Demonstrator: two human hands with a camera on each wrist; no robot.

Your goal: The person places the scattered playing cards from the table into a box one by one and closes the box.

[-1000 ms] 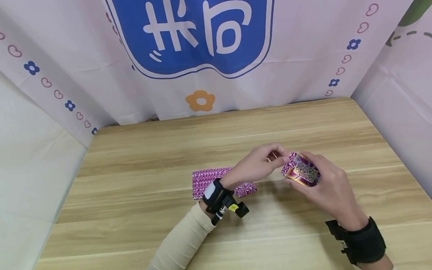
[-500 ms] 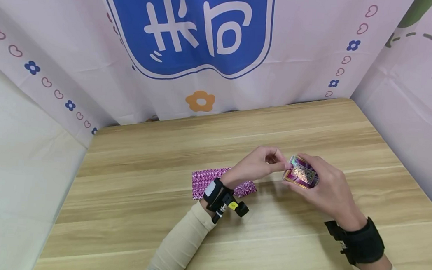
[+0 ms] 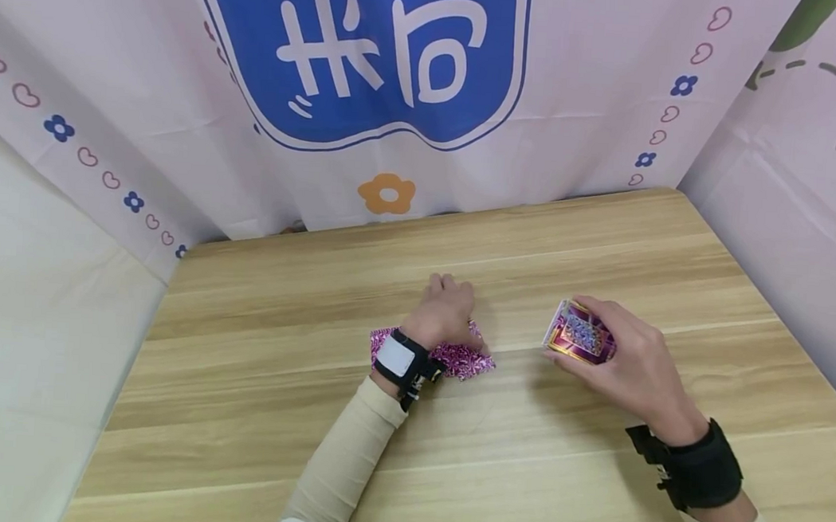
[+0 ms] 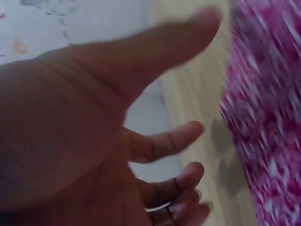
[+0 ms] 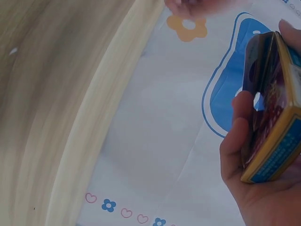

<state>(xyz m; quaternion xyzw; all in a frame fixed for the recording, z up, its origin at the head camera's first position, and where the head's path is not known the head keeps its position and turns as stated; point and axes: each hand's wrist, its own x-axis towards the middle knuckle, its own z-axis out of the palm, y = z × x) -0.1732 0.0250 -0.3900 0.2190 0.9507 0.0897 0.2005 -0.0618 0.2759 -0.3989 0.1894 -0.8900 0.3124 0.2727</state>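
Observation:
My right hand [image 3: 635, 358] holds a small card box [image 3: 580, 335] above the table. Its purple face has a glittery panel and a gold border. In the right wrist view, fingers wrap the gold-edged box [image 5: 277, 148], and a flap stands out at one end. My left hand [image 3: 443, 314] is over pink-and-white patterned cards [image 3: 465, 361] on the table, partly covering them. The left wrist view shows thumb and fingers apart with nothing between them, beside the patterned surface [image 4: 268, 103]; whether they touch it I cannot tell.
The wood-grain table [image 3: 270, 444] extends around both hands. A printed white curtain [image 3: 579, 87] with a blue emblem hangs along its back edge. Pale cloth hangs at the left and right sides. Each wrist wears a black strap [image 3: 707, 466].
My left hand has moved left, away from the card box and over the pink cards. The pink piece seen at the box's end a second ago no longer shows there. My right hand stays put.

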